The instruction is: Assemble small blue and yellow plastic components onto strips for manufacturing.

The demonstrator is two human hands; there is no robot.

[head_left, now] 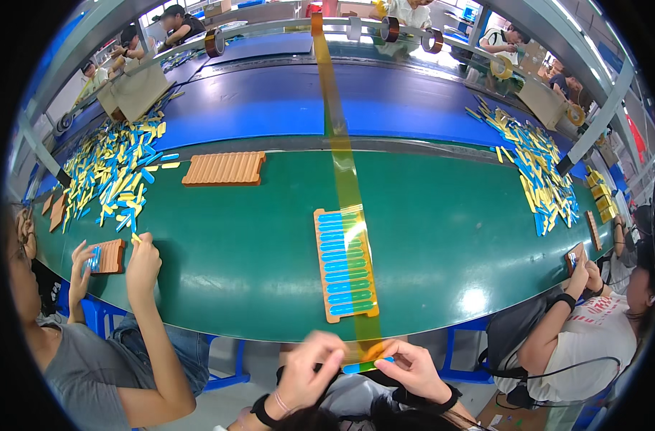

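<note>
Across the green belt [442, 237] from you, an open brown cardboard box [135, 92] stands on the far left of the blue counter [270, 100]. A second brown cardboard box [541, 102] sits tilted on the far right. A smaller brown carton [214, 8] rests high at the back. What look like small yellow packs [600, 192] are stacked at the belt's right edge.

Three orange trays [345, 263], two stick piles [112, 176]

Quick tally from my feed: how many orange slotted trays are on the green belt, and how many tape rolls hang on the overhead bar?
Orange slotted trays: 3 (filled tray, empty tray, co-worker's tray)
Tape rolls on bar: 5 (one is)
Total: 8
</note>
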